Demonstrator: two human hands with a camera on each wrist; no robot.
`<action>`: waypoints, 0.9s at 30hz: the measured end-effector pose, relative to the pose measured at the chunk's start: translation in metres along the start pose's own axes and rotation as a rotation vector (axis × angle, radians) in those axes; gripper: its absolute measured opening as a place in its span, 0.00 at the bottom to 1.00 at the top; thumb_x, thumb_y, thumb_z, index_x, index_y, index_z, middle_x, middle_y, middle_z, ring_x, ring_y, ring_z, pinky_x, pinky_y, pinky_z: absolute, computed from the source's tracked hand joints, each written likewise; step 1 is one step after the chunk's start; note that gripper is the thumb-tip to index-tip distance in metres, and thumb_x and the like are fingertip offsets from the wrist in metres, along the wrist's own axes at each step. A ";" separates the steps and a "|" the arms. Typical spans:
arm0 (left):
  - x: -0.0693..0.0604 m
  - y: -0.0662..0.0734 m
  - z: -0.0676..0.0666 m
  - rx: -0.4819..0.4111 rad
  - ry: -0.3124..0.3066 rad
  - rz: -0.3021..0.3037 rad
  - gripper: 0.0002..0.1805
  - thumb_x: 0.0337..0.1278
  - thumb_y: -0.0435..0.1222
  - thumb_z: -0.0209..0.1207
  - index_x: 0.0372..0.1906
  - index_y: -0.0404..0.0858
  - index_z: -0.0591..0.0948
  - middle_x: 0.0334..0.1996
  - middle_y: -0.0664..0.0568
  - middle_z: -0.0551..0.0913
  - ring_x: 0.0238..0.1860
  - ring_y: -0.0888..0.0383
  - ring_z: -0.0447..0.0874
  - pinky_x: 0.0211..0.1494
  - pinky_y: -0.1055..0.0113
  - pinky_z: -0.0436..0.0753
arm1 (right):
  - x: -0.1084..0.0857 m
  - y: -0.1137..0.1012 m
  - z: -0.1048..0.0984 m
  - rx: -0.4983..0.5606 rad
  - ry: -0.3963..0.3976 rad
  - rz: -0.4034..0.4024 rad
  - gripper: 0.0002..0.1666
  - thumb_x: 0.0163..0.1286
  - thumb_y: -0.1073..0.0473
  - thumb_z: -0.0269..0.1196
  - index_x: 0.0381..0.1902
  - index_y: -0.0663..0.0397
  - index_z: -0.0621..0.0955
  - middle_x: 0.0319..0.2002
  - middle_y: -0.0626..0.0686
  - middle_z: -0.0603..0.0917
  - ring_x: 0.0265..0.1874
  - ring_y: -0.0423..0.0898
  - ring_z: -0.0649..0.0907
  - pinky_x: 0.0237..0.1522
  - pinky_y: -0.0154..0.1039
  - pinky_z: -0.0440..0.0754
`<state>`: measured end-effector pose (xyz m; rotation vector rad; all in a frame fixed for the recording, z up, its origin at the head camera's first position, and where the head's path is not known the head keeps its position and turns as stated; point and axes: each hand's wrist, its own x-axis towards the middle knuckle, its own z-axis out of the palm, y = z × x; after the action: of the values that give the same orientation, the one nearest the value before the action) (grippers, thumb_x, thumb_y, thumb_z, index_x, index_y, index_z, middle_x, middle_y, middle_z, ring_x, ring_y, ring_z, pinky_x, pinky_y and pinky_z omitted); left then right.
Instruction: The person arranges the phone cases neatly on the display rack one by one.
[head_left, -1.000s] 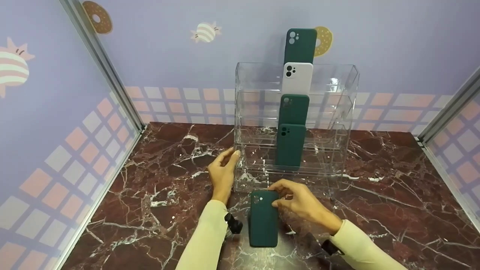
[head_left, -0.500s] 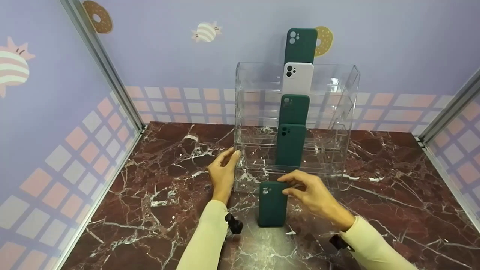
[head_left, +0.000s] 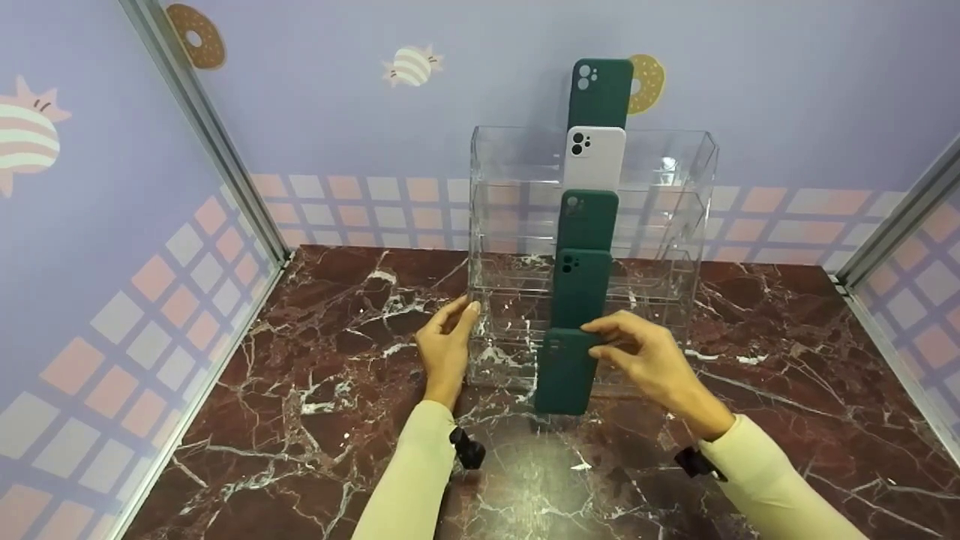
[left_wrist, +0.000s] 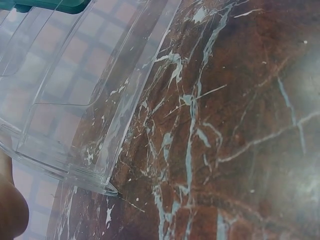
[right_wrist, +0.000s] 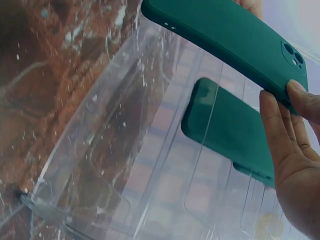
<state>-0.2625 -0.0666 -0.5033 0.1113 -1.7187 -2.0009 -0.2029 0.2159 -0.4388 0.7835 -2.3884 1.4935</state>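
My right hand (head_left: pixel 645 360) pinches a dark green phone case (head_left: pixel 566 375) by its upper right corner, thumb on one face and fingers on the other. The case is upright with its camera cutouts up, at the front of a clear stepped acrylic display rack (head_left: pixel 510 319). In the right wrist view the case (right_wrist: pixel 220 35) is in front of the rack's front tier, and another green case (right_wrist: pixel 227 125) shows behind clear plastic. My left hand (head_left: pixel 446 349) touches the rack's left side with thumb and fingertips. The left wrist view catches only part of a finger (left_wrist: pixel 12 212) beside the rack.
Behind the held case, several cases stand one per tier: a green case (head_left: pixel 583 289), another green case (head_left: pixel 589 220), a white case (head_left: pixel 600 165) and a green case (head_left: pixel 604 97) at the top. The marbled tabletop (head_left: pixel 337 420) surrounds the rack; a patterned wall (head_left: pixel 360 127) rises behind.
My right hand has lifted the green case from lying nearer me to upright and carried it forward and right to the rack's front. The left hand has stayed at the rack's side.
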 end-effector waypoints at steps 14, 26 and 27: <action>-0.003 0.002 -0.003 0.003 -0.021 -0.021 0.14 0.65 0.33 0.72 0.52 0.32 0.90 0.44 0.44 0.92 0.45 0.54 0.91 0.50 0.67 0.86 | 0.014 0.009 -0.014 -0.067 0.106 0.044 0.21 0.63 0.77 0.73 0.54 0.59 0.89 0.44 0.53 0.89 0.41 0.43 0.87 0.45 0.29 0.85; -0.003 0.002 -0.002 -0.023 -0.013 -0.013 0.14 0.64 0.32 0.73 0.51 0.31 0.90 0.43 0.44 0.92 0.43 0.58 0.90 0.49 0.68 0.86 | 0.022 0.018 -0.013 -0.063 0.145 0.050 0.21 0.63 0.79 0.72 0.53 0.61 0.88 0.45 0.56 0.88 0.41 0.42 0.88 0.45 0.30 0.85; -0.003 0.001 -0.002 -0.025 -0.011 -0.013 0.14 0.64 0.32 0.73 0.51 0.30 0.90 0.43 0.44 0.92 0.42 0.58 0.90 0.49 0.69 0.85 | 0.023 0.019 -0.013 -0.062 0.145 0.053 0.21 0.63 0.79 0.72 0.53 0.62 0.88 0.45 0.56 0.88 0.41 0.42 0.88 0.45 0.30 0.86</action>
<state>-0.2589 -0.0669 -0.5031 0.1036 -1.7033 -2.0351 -0.2331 0.2262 -0.4371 0.5815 -2.3520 1.4358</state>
